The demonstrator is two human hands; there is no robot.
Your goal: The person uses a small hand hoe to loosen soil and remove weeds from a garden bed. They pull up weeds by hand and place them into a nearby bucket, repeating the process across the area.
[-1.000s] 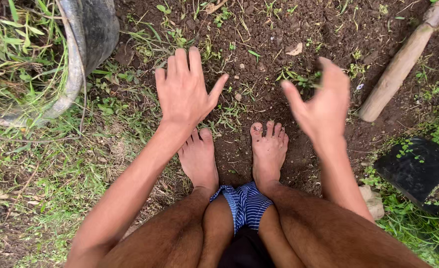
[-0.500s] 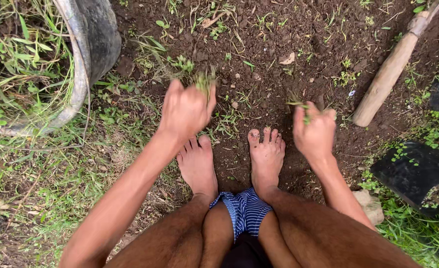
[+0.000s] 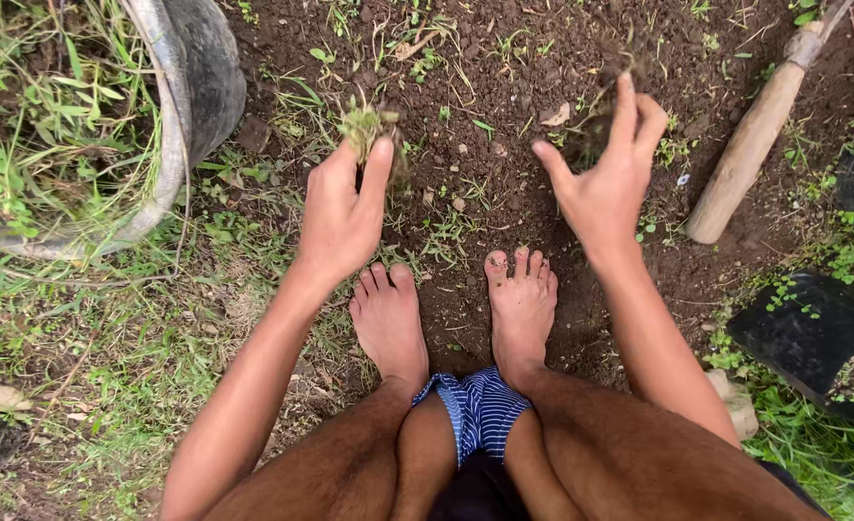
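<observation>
Your left hand [image 3: 342, 214] pinching a small green weed tuft [image 3: 364, 123], your right hand [image 3: 606, 183] splayed loose over blurred soil clumps [image 3: 608, 82], brown wooden handle [image 3: 747, 152] far right

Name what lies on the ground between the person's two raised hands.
In the head view, between the left hand and right hand lies dark soil with small pebbles, sparse green sprouts and a dry leaf.

The soil [image 3: 504, 145] is dark brown, flecked with small green sprouts. Left of it the grass [image 3: 109, 357] runs green with pale straw strands. The tuft [image 3: 364, 123] is green over brown roots. The shorts [image 3: 480, 410] — nearest the soil's lower edge — are blue with thin white stripes. Right of the soil, the handle [image 3: 745, 159] is tan; the tub [image 3: 195, 87] at left is grey-black.
</observation>
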